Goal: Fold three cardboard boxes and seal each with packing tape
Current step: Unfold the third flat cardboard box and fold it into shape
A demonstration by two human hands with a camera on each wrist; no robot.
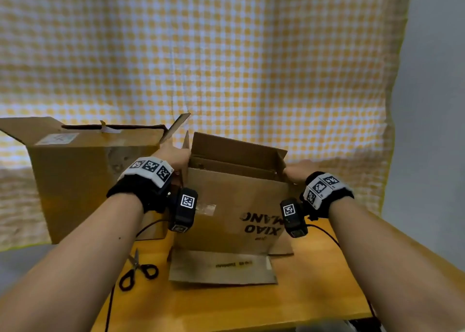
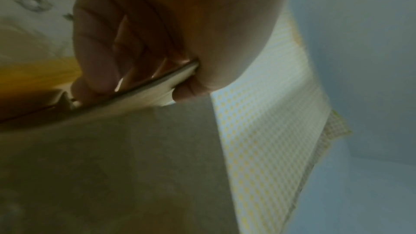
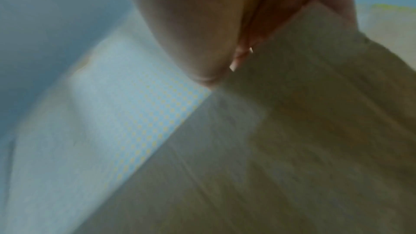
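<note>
A brown cardboard box (image 1: pixel 226 205) with upside-down black lettering stands upright on the wooden table (image 1: pixel 314 289), its top open and a flap lying flat toward me. My left hand (image 1: pixel 175 155) grips the box's upper left edge; in the left wrist view the fingers (image 2: pixel 105 56) curl over the cardboard edge (image 2: pixel 146 84) with the thumb on the other side. My right hand (image 1: pixel 299 171) holds the upper right corner, fingers (image 3: pixel 270 17) and thumb pinching the cardboard wall (image 3: pixel 292 131). A larger box (image 1: pixel 83 180) stands to the left, partly taped at the top.
Black-handled scissors (image 1: pixel 137 271) lie on the table at the front left of the box. A yellow-and-white checked cloth (image 1: pixel 226 54) hangs behind and drapes over the left side. Black cables run from both wrist cameras across the table. A grey wall is at the right.
</note>
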